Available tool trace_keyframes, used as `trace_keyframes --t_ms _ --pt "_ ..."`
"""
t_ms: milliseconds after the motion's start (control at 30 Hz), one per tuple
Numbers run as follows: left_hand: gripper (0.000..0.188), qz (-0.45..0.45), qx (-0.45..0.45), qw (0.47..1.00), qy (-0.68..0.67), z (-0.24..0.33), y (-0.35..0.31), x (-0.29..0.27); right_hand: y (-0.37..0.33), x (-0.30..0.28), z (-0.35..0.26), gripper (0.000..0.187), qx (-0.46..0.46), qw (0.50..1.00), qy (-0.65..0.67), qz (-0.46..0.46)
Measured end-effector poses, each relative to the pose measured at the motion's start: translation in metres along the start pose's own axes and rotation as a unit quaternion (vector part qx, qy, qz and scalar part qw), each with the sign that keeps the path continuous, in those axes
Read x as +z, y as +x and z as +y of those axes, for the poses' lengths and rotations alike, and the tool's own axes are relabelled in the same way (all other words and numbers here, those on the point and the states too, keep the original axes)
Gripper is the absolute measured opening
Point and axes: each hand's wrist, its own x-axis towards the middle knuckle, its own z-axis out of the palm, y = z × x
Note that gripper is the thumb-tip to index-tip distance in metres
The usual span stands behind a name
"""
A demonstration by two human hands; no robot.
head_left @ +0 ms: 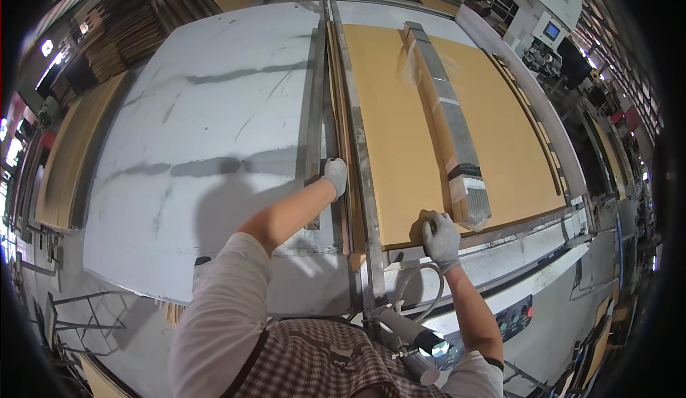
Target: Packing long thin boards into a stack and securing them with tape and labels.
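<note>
While a broad white tabletop [236,119], streaked and smudged with grey, spreads across the left, a large tan fiberboard-like sheet [389,133] lies flat on the machine bed to the right, its face plain, smooth and evenly coloured, its near edge straight. Lengthwise on that sheet rests a long, narrow bundle of ribbed grey strips [457,126], tan along its left side, with clear film around it and a black band toward its near end. A slimmer grey metal bar [312,98] runs along the tabletop's right margin. The two hands, in pale gloves, are well apart: the left hand [334,175] is curled just beside the bar, its grip impossible to tell; the right hand [441,239] touches the sheet's near edge, left of the bundle's end, fingers bent, though whether they clamp it I cannot tell.
</note>
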Motion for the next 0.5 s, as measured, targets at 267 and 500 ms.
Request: trace_keyframes --t_ms 267,500 --pt "0.084 0.105 -0.081 0.3 -0.945 -0.003 -0.061 -0.027 -0.004 0.004 0.012 0.02 0.016 0.999 -0.001 0.048" --pt "0.026 0.193 0.031 0.061 -0.979 0.02 -0.182 0.013 -0.005 0.011 0.015 0.021 -0.011 0.999 -0.001 0.043"
